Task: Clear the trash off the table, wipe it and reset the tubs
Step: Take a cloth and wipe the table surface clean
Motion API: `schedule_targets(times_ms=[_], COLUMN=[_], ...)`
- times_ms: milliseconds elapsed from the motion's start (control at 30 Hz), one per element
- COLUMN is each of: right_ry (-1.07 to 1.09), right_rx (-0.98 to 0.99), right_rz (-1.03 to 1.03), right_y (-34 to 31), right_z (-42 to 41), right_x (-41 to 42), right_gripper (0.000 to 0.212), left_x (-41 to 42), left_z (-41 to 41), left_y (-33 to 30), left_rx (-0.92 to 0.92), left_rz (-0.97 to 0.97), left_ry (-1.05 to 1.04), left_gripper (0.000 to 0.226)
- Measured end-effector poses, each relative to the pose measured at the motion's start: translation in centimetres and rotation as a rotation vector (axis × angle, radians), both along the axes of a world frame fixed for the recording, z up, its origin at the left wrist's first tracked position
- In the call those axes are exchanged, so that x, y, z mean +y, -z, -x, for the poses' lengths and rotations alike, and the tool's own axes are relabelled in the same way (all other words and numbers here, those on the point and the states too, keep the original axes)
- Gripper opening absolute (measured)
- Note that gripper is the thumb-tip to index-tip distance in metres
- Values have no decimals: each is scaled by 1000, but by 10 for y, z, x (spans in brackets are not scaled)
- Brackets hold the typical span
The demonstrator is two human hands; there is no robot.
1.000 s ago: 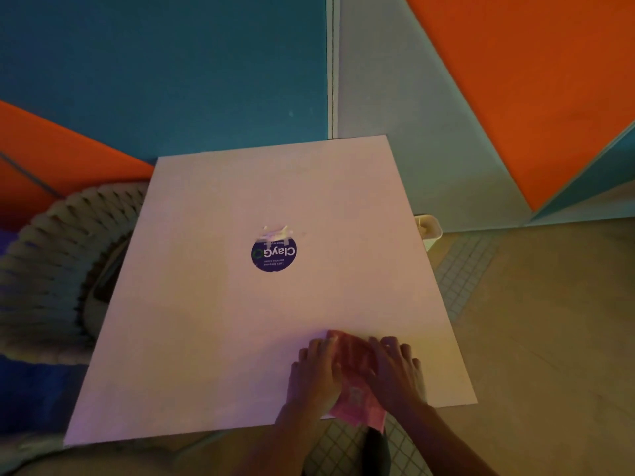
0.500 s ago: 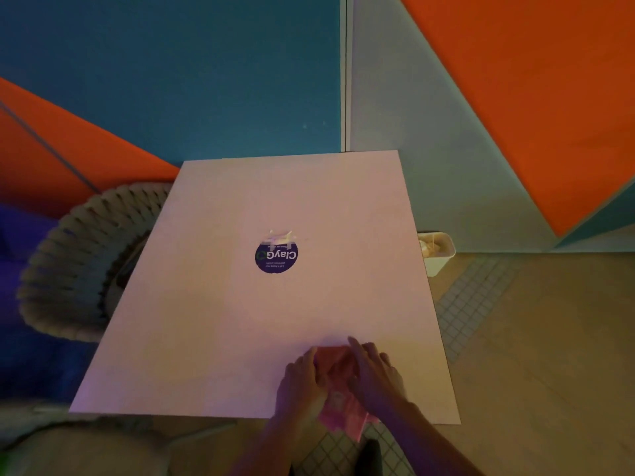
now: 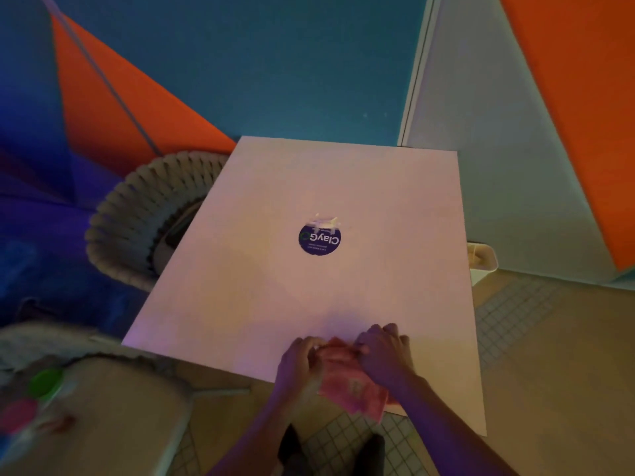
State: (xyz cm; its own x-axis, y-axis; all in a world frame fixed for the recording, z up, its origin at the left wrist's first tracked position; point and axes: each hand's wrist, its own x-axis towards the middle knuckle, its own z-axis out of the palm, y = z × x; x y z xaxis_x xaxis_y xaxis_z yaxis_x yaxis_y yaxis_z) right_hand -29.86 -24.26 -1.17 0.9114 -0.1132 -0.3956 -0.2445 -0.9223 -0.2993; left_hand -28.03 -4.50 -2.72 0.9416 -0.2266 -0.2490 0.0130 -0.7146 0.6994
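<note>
Two hands work a pink cloth (image 3: 350,386) at the near edge of a pale square table (image 3: 261,297), the cloth draping over the rim toward the tiled floor. The left hand (image 3: 298,364) curls its fingers round the cloth's left side; the right hand (image 3: 386,355) grips its right side, fingers bent over the top. A round dark-blue "ClayG" sticker (image 3: 319,239) sits mid-table, torn tape at its far edge. A woven chair (image 3: 137,231) stands to the left, a white tub (image 3: 482,259) on the floor to the right
</note>
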Motion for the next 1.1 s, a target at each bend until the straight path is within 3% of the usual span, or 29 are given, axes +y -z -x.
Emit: schedule_targets(times_ms=[167, 333, 467, 567, 800, 1100], right_ry=[-92, -184, -225, -252, -261, -217], right_rx=[-33, -25, -5, 8, -2, -6], right_rz=[-115, -190, -203, -181, -227, -526], right_y=[-18, -41, -58, -69, -82, -83], right_z=[-22, -48, -75, -97, -150, -216], right_x=[19, 51, 77, 97, 153, 217], right_gripper=[31, 29, 28, 32, 31, 22], left_x=[34, 59, 92, 121, 181, 242], left_z=[-15, -37, -56, -71, -113, -152], left_y=[-6, -14, -15, -13, -36, -66], left_rx=[133, 234, 95, -30, -64, -121], left_rz=[35, 80, 19, 35, 193, 227], left_ry=[54, 133, 164, 119, -21, -209], left_gripper=[58, 47, 22, 16, 22, 25])
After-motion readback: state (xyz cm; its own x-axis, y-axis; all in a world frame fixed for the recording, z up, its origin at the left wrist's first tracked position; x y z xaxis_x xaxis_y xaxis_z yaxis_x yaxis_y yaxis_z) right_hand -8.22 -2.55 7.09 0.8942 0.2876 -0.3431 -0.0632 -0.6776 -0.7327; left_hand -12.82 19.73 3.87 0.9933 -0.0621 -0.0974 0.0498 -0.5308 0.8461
